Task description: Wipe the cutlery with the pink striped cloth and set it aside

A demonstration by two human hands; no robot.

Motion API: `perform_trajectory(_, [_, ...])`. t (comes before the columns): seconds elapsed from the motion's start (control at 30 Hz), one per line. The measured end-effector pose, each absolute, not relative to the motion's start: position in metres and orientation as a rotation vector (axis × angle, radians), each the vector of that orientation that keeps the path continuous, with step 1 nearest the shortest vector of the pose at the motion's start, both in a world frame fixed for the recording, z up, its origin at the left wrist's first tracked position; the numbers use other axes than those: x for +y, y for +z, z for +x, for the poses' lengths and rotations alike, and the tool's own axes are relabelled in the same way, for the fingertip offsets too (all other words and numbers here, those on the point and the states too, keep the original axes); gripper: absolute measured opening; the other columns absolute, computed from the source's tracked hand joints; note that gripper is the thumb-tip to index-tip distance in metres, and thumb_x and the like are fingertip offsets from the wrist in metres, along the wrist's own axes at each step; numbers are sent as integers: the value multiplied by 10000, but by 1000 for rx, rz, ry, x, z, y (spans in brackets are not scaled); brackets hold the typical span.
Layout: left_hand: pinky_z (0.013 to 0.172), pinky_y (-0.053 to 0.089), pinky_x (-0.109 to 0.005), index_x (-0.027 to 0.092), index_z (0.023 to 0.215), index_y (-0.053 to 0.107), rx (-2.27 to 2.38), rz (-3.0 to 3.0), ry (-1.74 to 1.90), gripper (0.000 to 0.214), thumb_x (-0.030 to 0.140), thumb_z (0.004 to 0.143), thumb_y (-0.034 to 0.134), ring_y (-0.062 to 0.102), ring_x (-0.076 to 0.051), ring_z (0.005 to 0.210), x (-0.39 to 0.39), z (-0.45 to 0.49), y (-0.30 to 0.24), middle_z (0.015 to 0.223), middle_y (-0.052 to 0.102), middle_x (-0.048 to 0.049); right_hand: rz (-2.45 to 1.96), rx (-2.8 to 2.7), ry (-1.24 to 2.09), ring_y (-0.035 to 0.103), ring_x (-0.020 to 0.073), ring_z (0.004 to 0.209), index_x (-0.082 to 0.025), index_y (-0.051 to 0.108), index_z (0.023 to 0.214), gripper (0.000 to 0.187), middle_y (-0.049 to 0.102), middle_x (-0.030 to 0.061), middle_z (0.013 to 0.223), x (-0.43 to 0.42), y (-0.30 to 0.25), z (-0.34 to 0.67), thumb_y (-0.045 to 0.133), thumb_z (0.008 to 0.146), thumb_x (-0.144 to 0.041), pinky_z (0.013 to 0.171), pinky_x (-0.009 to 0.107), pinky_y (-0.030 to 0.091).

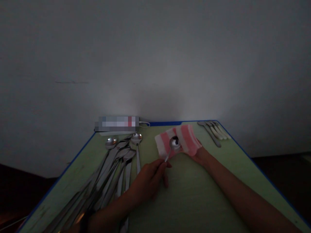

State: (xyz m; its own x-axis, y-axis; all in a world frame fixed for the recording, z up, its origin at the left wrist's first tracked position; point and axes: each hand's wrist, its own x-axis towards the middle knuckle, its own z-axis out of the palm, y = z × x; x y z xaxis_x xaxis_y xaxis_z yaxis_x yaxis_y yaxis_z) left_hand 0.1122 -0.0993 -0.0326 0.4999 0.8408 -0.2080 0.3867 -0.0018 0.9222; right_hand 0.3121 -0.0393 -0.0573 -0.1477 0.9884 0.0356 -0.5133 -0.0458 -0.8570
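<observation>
Near the middle of the table my left hand pinches the handle of a metal spoon, its bowl raised and pointing away from me. Behind and around that bowl lies a pink-and-white striped cloth, draped over my right hand. Most of my right hand's fingers are hidden under the cloth, which it supports from below and the right. Beside my left forearm is a heap of metal spoons and other long-handled cutlery. One round-bowled spoon lies at the heap's right side.
Several pieces of cutlery, some with pale handles, lie side by side at the far right corner. A blurred-out box-like object with a white cable stands at the far left. The green table has a blue edge and meets a grey wall.
</observation>
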Motion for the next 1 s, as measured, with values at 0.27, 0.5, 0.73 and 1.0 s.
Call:
perform_trajectory(0.27, [502,384,-200,173,821,563,1103,1853,515,321,362,897,314,516,-118,467,-100,114,-31,517,548,30,-920,-1369,1543,544,114,663,-155,599,928,295,627,8,807,-48,-48,309,658,682,-307,611,229,407])
perform_trajectory(0.5, [494,353,-202,173,851,547,1045,1756,525,342,382,905,282,471,-112,465,-102,114,-30,513,510,39,-866,-1140,1534,542,111,618,-153,603,857,279,629,2,749,-47,-54,305,647,691,-373,598,230,411])
perform_trajectory(0.73, [509,335,-216,183,781,539,1057,1861,502,306,361,890,315,456,-118,503,-102,114,-34,562,488,32,-893,-677,1445,559,150,602,-160,593,762,329,633,33,672,-47,-55,287,649,652,-465,570,264,434])
perform_trajectory(1.0, [763,373,-310,192,818,578,1086,2055,725,137,233,773,456,515,-214,794,-92,113,-54,845,590,-69,-916,-674,1416,487,112,522,-157,579,718,323,583,12,609,-73,-58,249,595,691,-479,482,229,374])
